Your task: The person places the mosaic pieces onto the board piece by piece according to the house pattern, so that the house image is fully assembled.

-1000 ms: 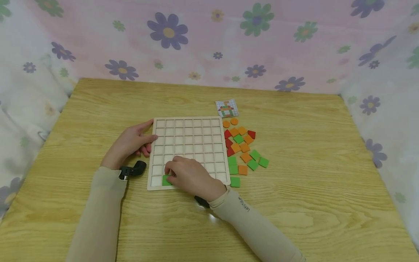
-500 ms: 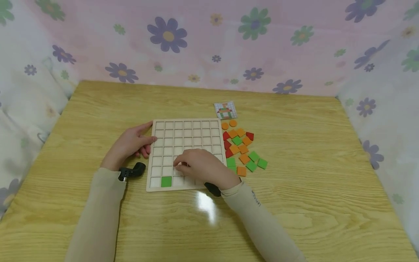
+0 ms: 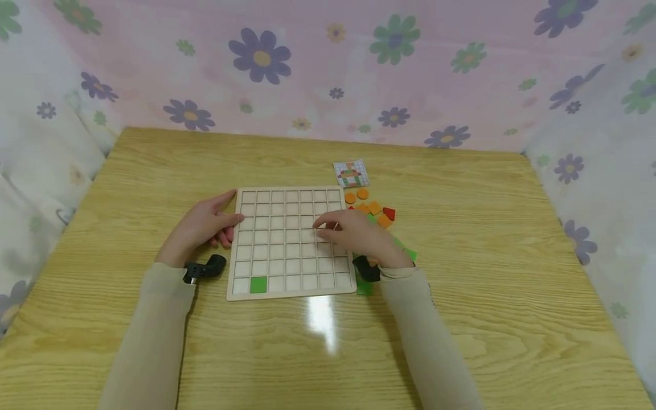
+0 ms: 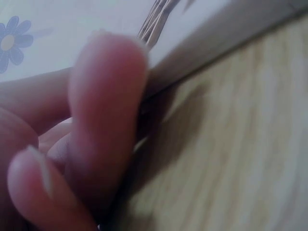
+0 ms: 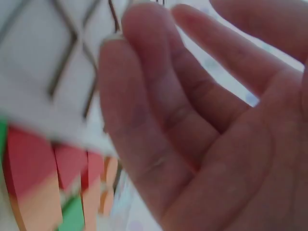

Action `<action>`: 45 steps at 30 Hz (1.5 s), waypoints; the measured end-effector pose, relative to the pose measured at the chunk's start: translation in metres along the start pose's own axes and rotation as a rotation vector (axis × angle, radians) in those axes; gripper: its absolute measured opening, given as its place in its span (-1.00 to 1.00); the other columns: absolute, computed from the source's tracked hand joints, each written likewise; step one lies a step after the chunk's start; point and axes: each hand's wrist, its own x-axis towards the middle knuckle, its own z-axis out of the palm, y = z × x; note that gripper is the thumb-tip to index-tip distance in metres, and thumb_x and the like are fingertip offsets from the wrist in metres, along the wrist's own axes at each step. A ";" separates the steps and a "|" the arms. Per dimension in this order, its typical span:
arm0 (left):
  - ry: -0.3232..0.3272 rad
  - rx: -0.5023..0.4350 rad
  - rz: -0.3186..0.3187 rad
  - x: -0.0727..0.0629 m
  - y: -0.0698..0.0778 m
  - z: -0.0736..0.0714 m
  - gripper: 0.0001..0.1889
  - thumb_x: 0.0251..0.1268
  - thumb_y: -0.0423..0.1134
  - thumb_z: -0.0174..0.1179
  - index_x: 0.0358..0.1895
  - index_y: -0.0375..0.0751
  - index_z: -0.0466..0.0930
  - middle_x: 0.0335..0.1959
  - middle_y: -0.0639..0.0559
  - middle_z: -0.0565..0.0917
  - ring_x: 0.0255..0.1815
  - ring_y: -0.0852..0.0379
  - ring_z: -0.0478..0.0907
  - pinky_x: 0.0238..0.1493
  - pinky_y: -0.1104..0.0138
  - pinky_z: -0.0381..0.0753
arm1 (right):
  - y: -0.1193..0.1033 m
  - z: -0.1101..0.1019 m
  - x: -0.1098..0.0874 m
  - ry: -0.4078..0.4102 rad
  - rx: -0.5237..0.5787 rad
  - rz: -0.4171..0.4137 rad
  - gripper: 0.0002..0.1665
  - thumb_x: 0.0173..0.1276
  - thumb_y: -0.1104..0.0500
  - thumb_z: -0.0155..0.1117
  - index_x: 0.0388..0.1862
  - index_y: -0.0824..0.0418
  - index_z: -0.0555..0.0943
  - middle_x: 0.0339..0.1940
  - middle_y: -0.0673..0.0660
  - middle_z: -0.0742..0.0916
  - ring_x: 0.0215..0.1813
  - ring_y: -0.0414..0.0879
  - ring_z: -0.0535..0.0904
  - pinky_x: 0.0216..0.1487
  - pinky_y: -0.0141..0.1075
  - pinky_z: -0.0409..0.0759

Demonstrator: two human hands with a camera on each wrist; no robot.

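A pale wooden grid board (image 3: 279, 216) lies in the middle of the table, with one green square tile (image 3: 258, 285) set in its bottom row, second cell from the left. My left hand (image 3: 205, 223) rests against the board's left edge (image 4: 226, 43), fingers relaxed. My right hand (image 3: 353, 233) hovers over the board's right side, fingers loose and empty; the right wrist view shows the bare palm (image 5: 216, 144). Beside the board's right edge lies a heap of orange, red and green tiles (image 3: 381, 216), partly hidden by that hand.
A small pattern card (image 3: 351, 173) lies behind the tile heap. Two orange round pieces (image 3: 356, 196) sit by the board's top right corner. Flowered cloth (image 3: 307, 68) walls the wooden table (image 3: 487, 256) on three sides.
My right hand let go of the green tile in the bottom row and moved right and away across the board toward the tile heap. The left hand stayed put.
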 end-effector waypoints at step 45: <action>0.000 -0.011 0.006 0.002 -0.005 0.001 -0.23 0.13 0.15 0.11 0.37 0.35 -0.12 -0.59 -0.17 0.55 -0.64 -0.02 0.53 -0.65 0.27 0.44 | 0.074 -0.033 -0.022 0.122 -0.019 0.329 -0.69 0.20 0.13 0.23 -0.06 0.10 0.51 -0.40 0.11 0.50 -0.32 -0.02 0.37 -0.30 -0.23 0.34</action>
